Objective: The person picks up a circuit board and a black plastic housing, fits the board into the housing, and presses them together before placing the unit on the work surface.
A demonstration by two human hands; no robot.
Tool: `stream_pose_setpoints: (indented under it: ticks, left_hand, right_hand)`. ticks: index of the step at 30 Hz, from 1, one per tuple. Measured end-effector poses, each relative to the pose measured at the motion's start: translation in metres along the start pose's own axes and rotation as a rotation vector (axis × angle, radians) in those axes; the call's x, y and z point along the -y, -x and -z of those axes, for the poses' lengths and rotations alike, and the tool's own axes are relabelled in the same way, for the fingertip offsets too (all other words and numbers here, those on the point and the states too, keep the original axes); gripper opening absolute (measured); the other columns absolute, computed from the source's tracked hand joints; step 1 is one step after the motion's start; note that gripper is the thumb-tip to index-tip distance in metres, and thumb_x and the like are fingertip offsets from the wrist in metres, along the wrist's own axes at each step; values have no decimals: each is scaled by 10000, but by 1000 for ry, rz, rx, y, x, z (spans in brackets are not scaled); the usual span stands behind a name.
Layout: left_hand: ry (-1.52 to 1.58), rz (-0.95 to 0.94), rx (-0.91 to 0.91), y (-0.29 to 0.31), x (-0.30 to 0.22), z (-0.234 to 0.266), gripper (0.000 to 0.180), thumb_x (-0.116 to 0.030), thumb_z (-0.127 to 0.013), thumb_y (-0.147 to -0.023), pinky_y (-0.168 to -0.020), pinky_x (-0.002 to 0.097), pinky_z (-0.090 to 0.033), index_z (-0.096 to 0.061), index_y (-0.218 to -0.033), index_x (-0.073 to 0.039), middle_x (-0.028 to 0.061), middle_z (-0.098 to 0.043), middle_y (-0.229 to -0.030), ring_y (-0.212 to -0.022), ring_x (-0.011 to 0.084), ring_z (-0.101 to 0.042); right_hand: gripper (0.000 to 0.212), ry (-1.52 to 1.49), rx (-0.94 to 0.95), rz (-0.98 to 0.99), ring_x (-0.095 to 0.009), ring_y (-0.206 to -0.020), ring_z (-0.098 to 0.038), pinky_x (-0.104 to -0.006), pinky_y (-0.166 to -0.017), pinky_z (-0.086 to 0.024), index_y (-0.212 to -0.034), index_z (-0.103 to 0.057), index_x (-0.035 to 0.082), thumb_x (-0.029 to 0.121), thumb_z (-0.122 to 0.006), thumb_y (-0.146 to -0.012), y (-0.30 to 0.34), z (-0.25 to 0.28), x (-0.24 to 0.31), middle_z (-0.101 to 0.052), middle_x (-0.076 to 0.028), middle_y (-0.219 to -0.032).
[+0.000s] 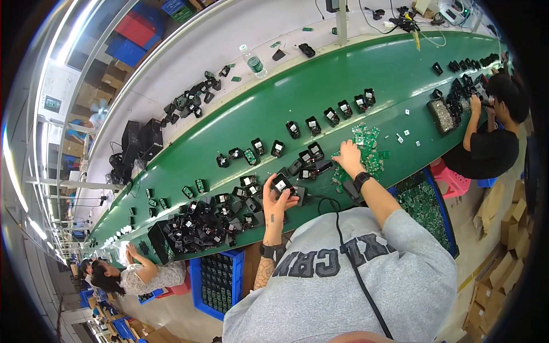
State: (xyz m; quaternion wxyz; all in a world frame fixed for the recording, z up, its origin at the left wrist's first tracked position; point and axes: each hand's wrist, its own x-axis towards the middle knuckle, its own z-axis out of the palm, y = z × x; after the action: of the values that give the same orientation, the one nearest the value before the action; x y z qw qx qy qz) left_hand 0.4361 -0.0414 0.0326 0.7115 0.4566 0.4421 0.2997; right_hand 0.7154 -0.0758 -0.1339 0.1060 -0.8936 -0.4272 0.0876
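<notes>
My left hand [275,200] is closed around a small black plastic housing [281,183], with a white square showing inside its open top. Over the green work surface, my right hand [348,156] reaches to the left edge of a loose pile of small green circuit boards [369,150]. Its fingers look apart, and nothing shows between them. Several similar black housings [307,173] sit between my two hands. To the left of my left hand lies a large heap of black housings [200,226], some with white squares inside.
Housings with boards [311,126] stand in a line along the green conveyor [251,117]. Blue crates [220,280] of boards sit below the near edge. A water bottle [253,61] stands on the far ledge. Co-workers sit at right [494,128] and left [148,274]. A black cable [355,257] crosses my shirt.
</notes>
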Motion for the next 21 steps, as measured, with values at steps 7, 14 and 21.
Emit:
stream_pose_setpoints:
  ticks: [7,14,21]
  left_hand:
    - [63,28,-29,5,5,4,582,-27,-587,-887,-621,282,-579,-346,-1405,-139,151,-611,-1064,-748,227,-688]
    - [19,32,-28,12,3,7,567,-18,-535,-907,-628,273,-580,-336,-1421,-150,132,-632,-1035,-761,215,-686]
    - [204,110,143,14,-12,2,595,-28,-496,-917,-672,288,-598,-297,-1462,-157,133,-618,-1081,-866,266,-700]
  right_hand:
    - [337,-254,-117,-38,-345,-698,-648,-434,-651,-525,-754,-634,32,360,-700,-797,-21,-6,-41,-651,-168,-716]
    - [338,-258,9,323,-324,-949,-602,-428,-814,-495,-958,-674,72,328,-732,-745,-24,18,-40,-652,-123,-1003]
    - [519,-211,212,513,-269,-1188,-473,-417,-964,-407,-1131,-640,87,282,-784,-671,-19,27,-35,-543,-76,-1250]
